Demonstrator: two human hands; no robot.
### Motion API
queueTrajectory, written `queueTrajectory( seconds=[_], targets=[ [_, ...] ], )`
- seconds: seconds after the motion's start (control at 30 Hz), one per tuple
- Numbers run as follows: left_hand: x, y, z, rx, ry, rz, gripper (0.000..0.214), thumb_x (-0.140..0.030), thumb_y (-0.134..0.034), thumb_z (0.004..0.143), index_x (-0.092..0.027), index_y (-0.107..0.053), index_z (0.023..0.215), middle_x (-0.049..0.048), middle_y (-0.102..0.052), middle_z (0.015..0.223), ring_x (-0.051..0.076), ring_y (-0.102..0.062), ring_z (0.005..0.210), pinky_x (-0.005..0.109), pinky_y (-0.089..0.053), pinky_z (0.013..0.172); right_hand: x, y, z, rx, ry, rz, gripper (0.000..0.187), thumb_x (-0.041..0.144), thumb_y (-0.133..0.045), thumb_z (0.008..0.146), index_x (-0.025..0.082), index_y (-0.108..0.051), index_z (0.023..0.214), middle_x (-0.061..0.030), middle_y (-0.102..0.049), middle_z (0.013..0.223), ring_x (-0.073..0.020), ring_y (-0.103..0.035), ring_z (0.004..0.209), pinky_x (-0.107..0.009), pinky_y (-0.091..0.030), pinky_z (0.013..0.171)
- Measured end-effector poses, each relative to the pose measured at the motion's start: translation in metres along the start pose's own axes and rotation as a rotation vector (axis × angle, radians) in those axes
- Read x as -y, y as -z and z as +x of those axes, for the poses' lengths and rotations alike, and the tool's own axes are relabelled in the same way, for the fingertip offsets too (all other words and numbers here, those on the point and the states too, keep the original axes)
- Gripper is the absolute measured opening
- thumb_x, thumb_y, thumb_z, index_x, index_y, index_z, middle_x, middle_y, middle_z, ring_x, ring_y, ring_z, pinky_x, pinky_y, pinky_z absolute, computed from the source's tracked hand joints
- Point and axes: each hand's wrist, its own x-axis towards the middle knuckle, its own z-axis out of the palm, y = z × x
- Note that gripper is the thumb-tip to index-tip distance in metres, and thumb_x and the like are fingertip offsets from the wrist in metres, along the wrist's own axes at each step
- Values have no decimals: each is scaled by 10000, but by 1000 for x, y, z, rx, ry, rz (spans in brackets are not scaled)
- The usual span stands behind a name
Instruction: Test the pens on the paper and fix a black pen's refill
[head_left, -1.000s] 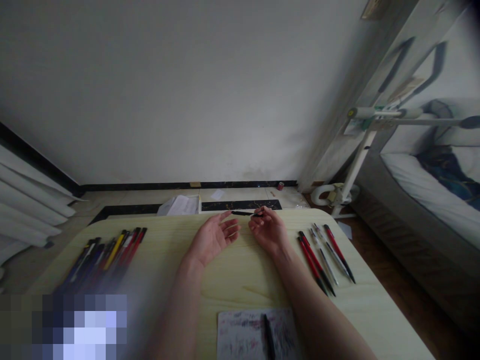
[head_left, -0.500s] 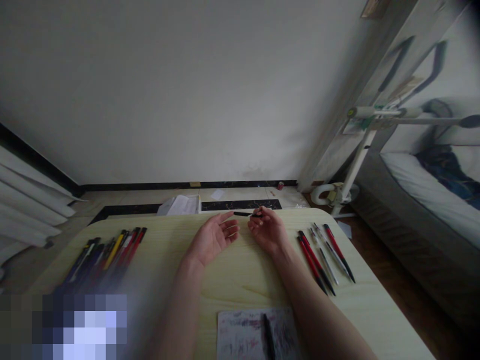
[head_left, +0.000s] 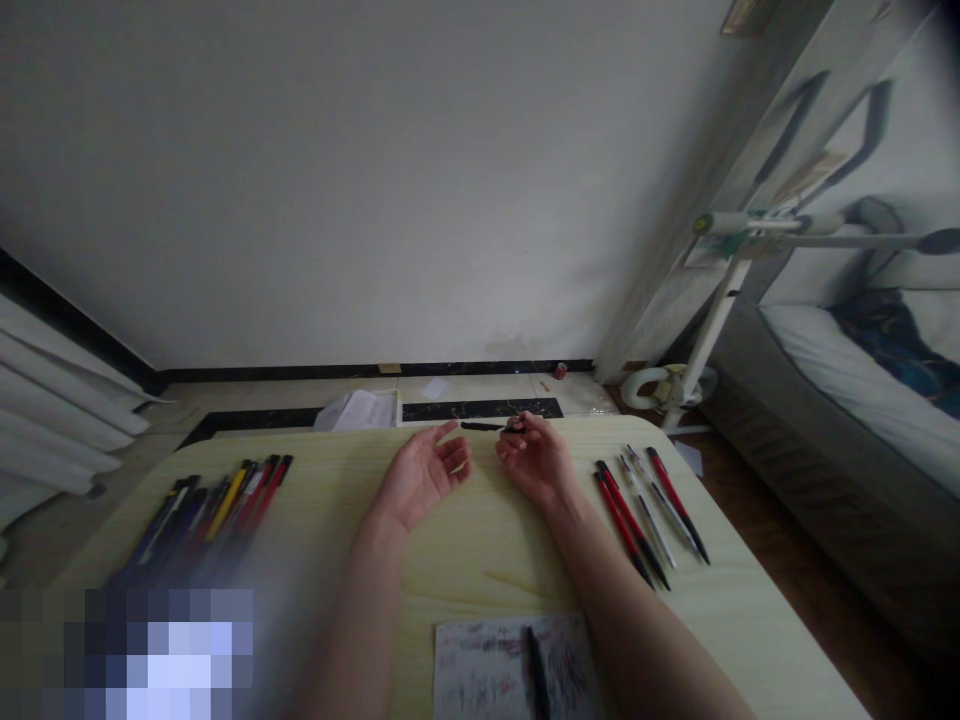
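Above the far edge of the table, my right hand (head_left: pixel 536 465) pinches a slim black pen (head_left: pixel 484 428) by its right end. The pen lies nearly level and points left. Its left tip comes very close to the index fingertip of my left hand (head_left: pixel 421 478); I cannot tell whether they touch. That left hand is open, palm turned inward, its fingers loosely curved and apart. Nearer to me, a scribbled sheet of paper (head_left: pixel 480 665) lies on the table with a dark pen (head_left: pixel 537 672) across it, partly beside my right forearm.
Several red, black and clear pens (head_left: pixel 624 525) lie in a slanted row on the table's right. At the left is a bunch of blue, yellow and red pens (head_left: pixel 229 500), its near part blurred. A white exercise machine (head_left: pixel 709 325) stands beyond the table (head_left: pixel 465 560), near a sofa (head_left: pixel 795 420).
My left hand has shifted slightly left, and its fingertip now sits a little left of the pen's tip. More of the pen shows. My right hand has hardly moved.
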Motion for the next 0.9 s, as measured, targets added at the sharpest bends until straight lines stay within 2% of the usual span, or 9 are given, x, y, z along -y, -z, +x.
queueTrajectory(
  seconds=[0.23,0.47,0.73,0.9],
  targets=[
    [1,-2,-1,51,74,49,283,-271,-458,811,-159,-527,1062,100,-631,864,185,-609,748,355,-464,717,-1,0,1,8,4,-6,75,173,-529,760,163,-567,695,36,-588,626,-39,-427,468,-190,-395,487],
    [2,0,0,-4,41,39,251,-275,-466,808,-178,-525,1032,80,-629,826,169,-609,715,333,-462,696,-1,2,1,14,1,0,60,173,-541,749,165,-568,696,36,-594,630,-41,-434,472,-193,-388,484],
    [2,-4,-2,58,79,66,273,-289,-467,808,-166,-519,1046,99,-624,861,193,-610,750,357,-455,719,-1,1,1,11,4,-12,76,176,-523,763,154,-566,703,34,-587,622,-38,-420,464,-194,-388,486],
    [1,-5,-1,-24,40,47,252,-264,-473,798,-162,-534,1021,81,-626,804,166,-608,704,325,-466,688,-1,1,1,8,6,-12,70,179,-537,755,158,-562,694,35,-589,632,-39,-425,468,-195,-388,485]
  ],
)
